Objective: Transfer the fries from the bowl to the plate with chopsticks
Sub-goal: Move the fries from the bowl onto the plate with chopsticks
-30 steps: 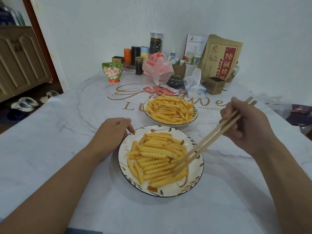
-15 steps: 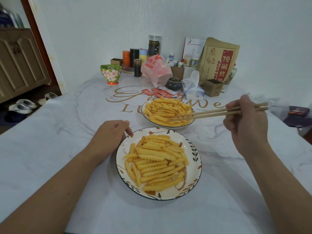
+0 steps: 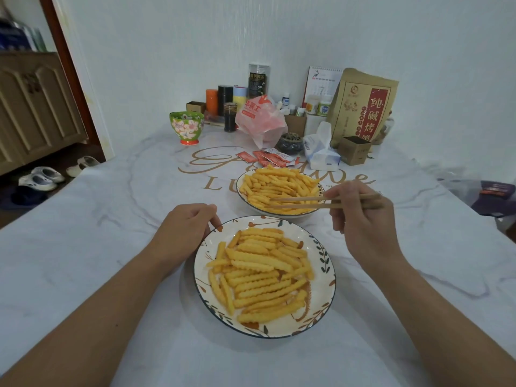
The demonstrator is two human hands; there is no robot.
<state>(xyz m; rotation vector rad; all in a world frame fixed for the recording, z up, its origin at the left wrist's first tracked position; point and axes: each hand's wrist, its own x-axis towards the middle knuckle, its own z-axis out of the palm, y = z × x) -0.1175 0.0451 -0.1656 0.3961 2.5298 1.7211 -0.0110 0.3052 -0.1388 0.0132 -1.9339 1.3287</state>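
Slim wooden chopsticks (image 3: pixel 301 202) over crinkle-cut fries (image 3: pixel 276 188)

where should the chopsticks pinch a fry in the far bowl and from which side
Pinch a top crinkle-cut fry in the white dark-rimmed bowl near its middle, across its narrow width. The fries lie mostly flat, so come down from above with the wooden chopsticks, tips either side; the right hand already holds them reaching in from the right.
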